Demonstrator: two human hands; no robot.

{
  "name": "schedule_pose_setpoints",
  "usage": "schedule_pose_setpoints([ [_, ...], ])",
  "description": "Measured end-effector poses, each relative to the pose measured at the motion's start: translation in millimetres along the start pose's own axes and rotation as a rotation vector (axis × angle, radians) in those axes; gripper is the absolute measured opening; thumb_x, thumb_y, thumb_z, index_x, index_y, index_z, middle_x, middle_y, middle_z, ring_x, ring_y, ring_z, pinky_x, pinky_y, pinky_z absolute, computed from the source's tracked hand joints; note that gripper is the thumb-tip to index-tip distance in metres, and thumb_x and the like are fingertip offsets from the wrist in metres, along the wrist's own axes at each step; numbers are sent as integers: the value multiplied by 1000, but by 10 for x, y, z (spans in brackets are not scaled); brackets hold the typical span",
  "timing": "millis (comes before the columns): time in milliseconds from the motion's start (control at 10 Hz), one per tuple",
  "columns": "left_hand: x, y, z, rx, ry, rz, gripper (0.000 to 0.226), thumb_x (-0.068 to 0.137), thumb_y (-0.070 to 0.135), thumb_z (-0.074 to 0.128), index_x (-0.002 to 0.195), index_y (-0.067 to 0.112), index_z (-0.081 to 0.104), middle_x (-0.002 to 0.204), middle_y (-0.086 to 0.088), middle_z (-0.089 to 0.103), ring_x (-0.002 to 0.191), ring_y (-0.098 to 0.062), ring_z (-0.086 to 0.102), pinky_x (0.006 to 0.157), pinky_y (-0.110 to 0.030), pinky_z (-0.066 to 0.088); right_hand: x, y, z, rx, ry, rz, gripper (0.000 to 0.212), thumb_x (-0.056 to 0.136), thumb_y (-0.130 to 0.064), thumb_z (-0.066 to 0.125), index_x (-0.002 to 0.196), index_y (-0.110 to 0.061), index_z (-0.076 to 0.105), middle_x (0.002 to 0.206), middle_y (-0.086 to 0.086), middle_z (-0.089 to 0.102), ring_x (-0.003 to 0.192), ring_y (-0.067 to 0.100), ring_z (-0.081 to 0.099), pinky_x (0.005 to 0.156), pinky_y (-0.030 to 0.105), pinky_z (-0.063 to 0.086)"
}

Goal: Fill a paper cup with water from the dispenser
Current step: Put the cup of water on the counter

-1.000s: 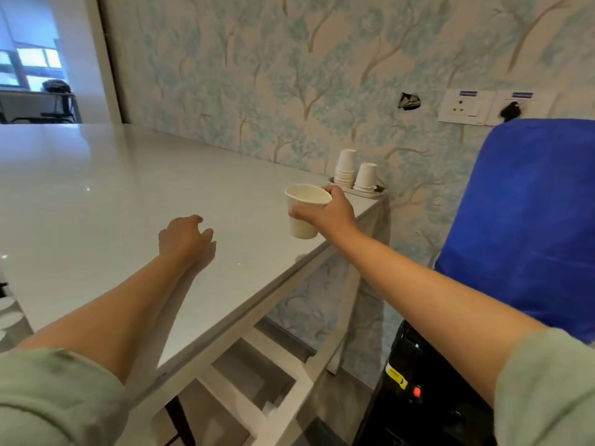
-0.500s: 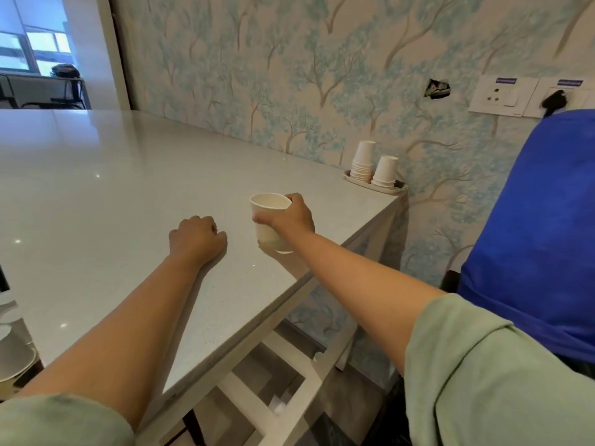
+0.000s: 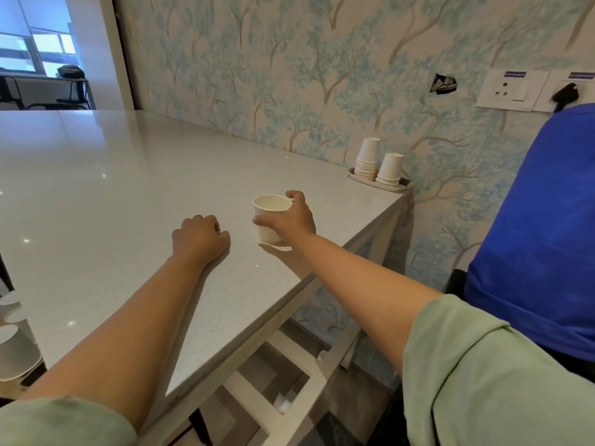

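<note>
A white paper cup (image 3: 269, 217) stands upright on the pale stone table (image 3: 112, 194), near its right edge. My right hand (image 3: 294, 218) is wrapped around the cup's right side. What is inside the cup cannot be seen. My left hand (image 3: 199, 236) rests as a loose fist on the table, just left of the cup and apart from it. The water dispenser's blue-covered bottle (image 3: 541, 226) rises at the far right, with its taps out of view.
Two stacks of upside-down paper cups (image 3: 380, 164) sit in a small tray (image 3: 378, 183) at the table's far right corner by the wallpapered wall. Wall sockets (image 3: 512, 90) hang above the dispenser. More paper cups (image 3: 14, 346) lie low at the left edge.
My right hand has carried the cup from beyond the table's edge leftward over the table and lowered it onto the surface. The left hand has stayed in place.
</note>
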State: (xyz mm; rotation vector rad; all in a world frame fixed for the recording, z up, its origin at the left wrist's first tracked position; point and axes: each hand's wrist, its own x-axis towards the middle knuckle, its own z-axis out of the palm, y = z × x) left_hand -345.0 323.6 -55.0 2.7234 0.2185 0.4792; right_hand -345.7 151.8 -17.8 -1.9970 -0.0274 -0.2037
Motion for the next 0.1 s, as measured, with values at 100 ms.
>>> schedule_pose_setpoints([
  [100,-14,14,-12,-10,-1,3,32,83,29,49,108,12,61,112,-14,62,104,-31,53,87,-42,41,-41,-28,-45,-13,40,-36,90,57,-38,81,131,-22,33,133,5,44,117,27,47,95,45,45],
])
